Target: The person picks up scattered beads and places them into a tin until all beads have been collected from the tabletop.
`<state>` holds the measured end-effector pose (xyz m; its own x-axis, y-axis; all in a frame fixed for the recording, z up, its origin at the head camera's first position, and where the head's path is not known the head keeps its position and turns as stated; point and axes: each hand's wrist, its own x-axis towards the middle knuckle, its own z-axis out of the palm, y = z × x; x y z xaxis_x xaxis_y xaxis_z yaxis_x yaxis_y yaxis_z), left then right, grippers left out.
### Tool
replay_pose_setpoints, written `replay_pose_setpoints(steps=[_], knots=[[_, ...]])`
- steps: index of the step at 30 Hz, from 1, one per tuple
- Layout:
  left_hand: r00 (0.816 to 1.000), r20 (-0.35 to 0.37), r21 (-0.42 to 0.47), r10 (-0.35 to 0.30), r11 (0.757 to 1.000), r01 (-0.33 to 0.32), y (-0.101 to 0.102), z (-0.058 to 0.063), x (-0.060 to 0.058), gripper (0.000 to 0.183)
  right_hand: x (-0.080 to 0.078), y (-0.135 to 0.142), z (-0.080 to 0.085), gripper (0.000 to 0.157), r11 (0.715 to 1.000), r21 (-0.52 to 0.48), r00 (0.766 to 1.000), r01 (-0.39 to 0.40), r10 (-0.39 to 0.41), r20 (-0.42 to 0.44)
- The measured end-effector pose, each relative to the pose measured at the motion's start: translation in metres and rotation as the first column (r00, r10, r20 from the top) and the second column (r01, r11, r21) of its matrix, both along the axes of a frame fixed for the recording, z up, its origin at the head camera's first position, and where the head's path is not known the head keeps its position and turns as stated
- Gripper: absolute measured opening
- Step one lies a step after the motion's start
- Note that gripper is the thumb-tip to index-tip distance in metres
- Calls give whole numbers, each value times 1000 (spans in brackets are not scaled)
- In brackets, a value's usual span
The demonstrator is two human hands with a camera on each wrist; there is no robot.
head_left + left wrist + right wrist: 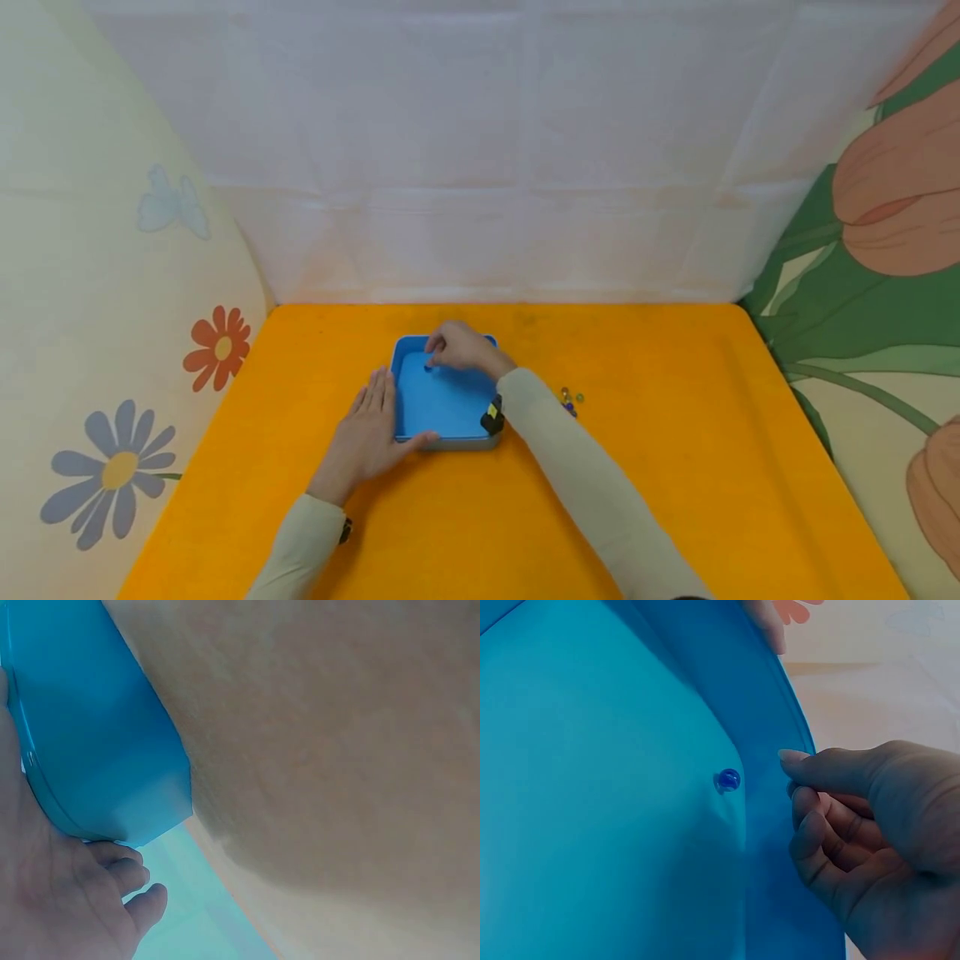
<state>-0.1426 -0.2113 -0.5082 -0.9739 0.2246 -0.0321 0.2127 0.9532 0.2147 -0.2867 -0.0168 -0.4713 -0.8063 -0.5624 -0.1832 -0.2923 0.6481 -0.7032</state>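
Here, lower centre, I'd steady the tray with my left hand, fingers straight; my right hand, fingers bunched, shouldn't nudge the marble.

The place is a draped-off work spot, though whether in a home or a studio cannot be told; a creased whitish sheet rises behind the far edge of the orange tabletop. Flower-printed hangings flank its left and right edges.
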Motion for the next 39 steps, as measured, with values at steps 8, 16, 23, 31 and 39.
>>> replay_pose_setpoints(steps=[8,16,23,31,39], knots=[[1000,3,-7,-5,1000,5,-1,1,0,130,3,12,4,29,1000,-26,999,-12,10,-46],[1000,10,-3,7,1000,-7,-2,-2,-2,131,11,32,15,29,999,-46,998,-22,19,-55],[1000,11,-2,-5,1000,5,-1,-1,-3,131,25,66,20,30,994,-106,997,-23,15,-74],[1000,17,3,-7,1000,7,-2,-6,-3,133,47,114,24,32,990,-128,995,60,-69,-69],[999,33,15,-9,1000,8,-4,-7,-6,134,65,152,23,30,988,-80,988,133,-138,-64]])
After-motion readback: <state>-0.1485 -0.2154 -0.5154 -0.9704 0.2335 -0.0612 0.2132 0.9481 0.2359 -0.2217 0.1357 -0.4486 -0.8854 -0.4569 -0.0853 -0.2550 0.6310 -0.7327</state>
